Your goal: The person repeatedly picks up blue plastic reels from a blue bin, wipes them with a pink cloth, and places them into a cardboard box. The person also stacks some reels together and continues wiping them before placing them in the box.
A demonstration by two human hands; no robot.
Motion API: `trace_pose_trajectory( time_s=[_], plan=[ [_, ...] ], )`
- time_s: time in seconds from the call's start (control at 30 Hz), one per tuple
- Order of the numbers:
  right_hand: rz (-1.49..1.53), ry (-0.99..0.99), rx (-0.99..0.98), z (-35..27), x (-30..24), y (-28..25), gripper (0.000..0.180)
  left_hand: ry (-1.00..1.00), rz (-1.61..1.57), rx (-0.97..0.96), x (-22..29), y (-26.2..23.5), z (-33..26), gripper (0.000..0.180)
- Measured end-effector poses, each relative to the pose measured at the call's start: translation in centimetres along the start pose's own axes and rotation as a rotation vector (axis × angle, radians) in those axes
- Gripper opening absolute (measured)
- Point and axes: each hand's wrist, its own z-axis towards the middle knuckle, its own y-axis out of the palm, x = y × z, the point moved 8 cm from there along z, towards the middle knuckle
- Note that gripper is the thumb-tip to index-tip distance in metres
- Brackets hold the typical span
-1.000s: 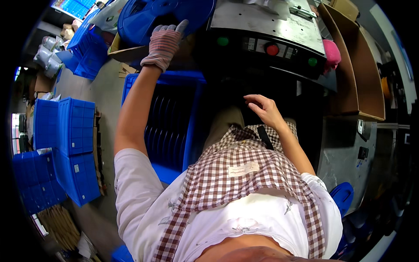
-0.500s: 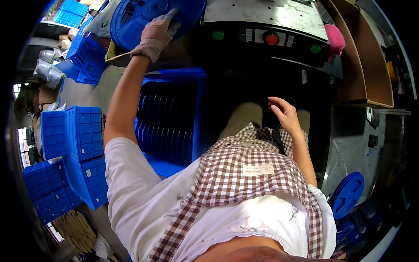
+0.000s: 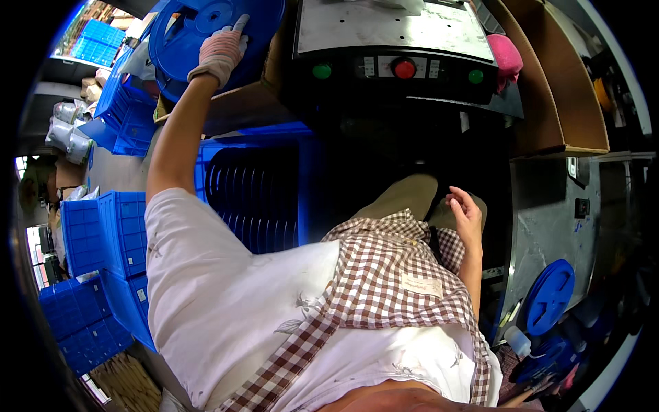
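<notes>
Now the large blue reel (image 3: 206, 34) sits at upper left, on top of a stack of blue things beside the machine, its upper edge cut off by the frame. Left hand (image 3: 221, 51), in a light knit glove, lies flat on the reel's face with fingers spread toward the hub — whether it grips the rim cannot be told. Compared with half a second ago the left arm reaches further up and out, and the reel fills more of the corner. Right hand (image 3: 467, 216), bare, hangs loosely curled and empty over the lap, lower and nearer the checked apron (image 3: 391, 288) than before.

Below the left arm, a blue crate (image 3: 254, 192) holds upright reels in a row — their count is lost in shadow. Machine panel (image 3: 395, 69) carries green and red buttons. Another blue reel (image 3: 549, 296) leans at lower right, beside a small white bottle (image 3: 516, 340).
</notes>
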Motion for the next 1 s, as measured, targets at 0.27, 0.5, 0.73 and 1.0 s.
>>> trace_pose_trajectory(
  time_s=[0.27, 0.5, 0.73, 1.0],
  plan=[
    [-0.042, -0.01, -0.013, -0.8, 0.1, 0.1, 0.028, -0.002, -0.02, 0.057, 0.6, -0.6, -3.7, 0.06],
    [-0.141, -0.042, -0.035, -1.3, -0.5, -1.6, 0.029, 0.166, -0.106, 0.222, 0.9, -0.2, -5.3, 0.057],
    [-0.139, -0.057, -0.038, -3.2, 0.5, -2.5, 0.029, 0.16, -0.088, 0.228, -1.0, 1.2, -4.4, 0.055],
    [-0.072, -0.014, -0.02, -4.7, 2.4, -3.1, 0.028, 0.194, -0.208, 0.216, -1.5, 0.2, -5.2, 0.046]
  ],
)
